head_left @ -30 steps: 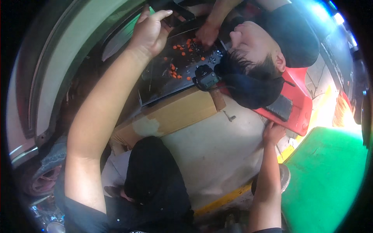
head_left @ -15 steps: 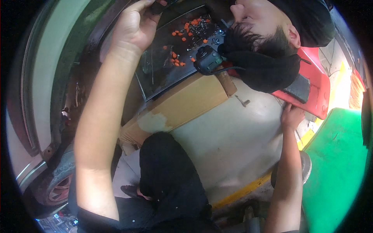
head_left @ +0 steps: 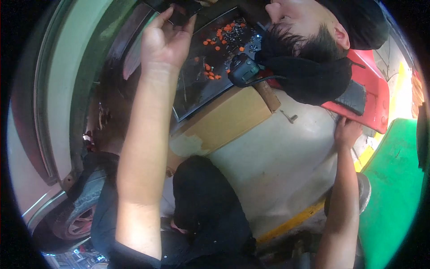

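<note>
My left hand is raised at the upper left, palm facing me. Its thumb and fingers close around a dark object, too dim to name. My right hand is at the lower edge of a red moulded board with a black pad; its fingertips are partly hidden there. Beyond my left hand lies a dark tray holding several orange caps and small metal fasteners.
A co-worker's head in a black cap, with a small camera, is close at the upper right. A cardboard box and metal tool lie on the floor. A vehicle body and wheel stand left; a green panel right.
My left hand has come slightly down and right, with the dark object still between its fingers. The whole view has shifted a little; my right hand stays at the red board's edge.
</note>
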The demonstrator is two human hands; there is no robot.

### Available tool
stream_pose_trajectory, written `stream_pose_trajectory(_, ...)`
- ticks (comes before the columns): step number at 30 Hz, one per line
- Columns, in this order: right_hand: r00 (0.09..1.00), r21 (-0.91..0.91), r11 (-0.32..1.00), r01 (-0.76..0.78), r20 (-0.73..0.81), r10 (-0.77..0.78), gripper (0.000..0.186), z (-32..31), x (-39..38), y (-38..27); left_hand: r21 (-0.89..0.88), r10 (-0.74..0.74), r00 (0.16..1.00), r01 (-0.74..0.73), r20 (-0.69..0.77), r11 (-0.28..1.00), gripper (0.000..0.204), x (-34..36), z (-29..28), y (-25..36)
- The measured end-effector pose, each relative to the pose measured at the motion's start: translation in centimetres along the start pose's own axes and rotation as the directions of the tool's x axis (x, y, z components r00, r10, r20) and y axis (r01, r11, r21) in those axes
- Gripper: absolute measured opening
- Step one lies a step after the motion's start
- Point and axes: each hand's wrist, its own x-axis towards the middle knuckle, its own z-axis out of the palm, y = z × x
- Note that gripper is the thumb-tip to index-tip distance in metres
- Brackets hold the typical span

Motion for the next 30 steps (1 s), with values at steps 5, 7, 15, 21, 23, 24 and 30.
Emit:
stream_pose_trajectory(5,1.000,0.039,0.999,-0.026,-0.005,0.026,0.049,-0.7,0.0,-1.0,-0.081,-0.071,0.987,0.083,0.142,0.993,0.021,-0.8,0.8,0.2)
stream_pose_trajectory(7,1.000,0.020,1.000,0.000,-0.028,0.001,0.048,0.0,0.0,-0.2,-0.056,-0.047,0.983,0.057,0.175,0.997,0.023,-1.1,1.1,0.1)
stream_pose_trajectory(15,1.000,0.043,0.999,0.014,-0.013,-0.013,0.044,-0.6,-0.1,-0.9,-0.039,0.050,0.999,-0.050,-0.002,0.998,0.021,-3.7,4.3,-1.8)
stream_pose_trajectory(21,0.996,0.044,0.998,0.041,-0.086,-0.037,0.042,-0.5,-0.1,-1.0,-0.048,0.001,0.991,0.006,0.137,0.999,0.023,-3.3,3.5,-1.4)
stream_pose_trajectory(23,0.998,0.032,0.999,0.029,-0.050,-0.027,0.042,-0.4,0.0,-0.3,-0.041,0.010,0.989,-0.004,0.146,0.999,0.024,-3.5,3.8,-1.9)
stream_pose_trajectory(24,1.000,0.020,1.000,0.019,-0.013,-0.019,0.043,-0.3,0.0,-0.1,-0.045,0.048,0.994,-0.043,0.101,0.998,0.023,-3.7,3.9,-2.3)
stream_pose_trajectory(30,0.996,0.033,0.999,0.034,-0.079,-0.031,0.041,0.2,-0.1,-0.6,-0.111,-0.044,0.961,0.077,0.273,0.991,0.027,-2.3,1.6,-1.3)
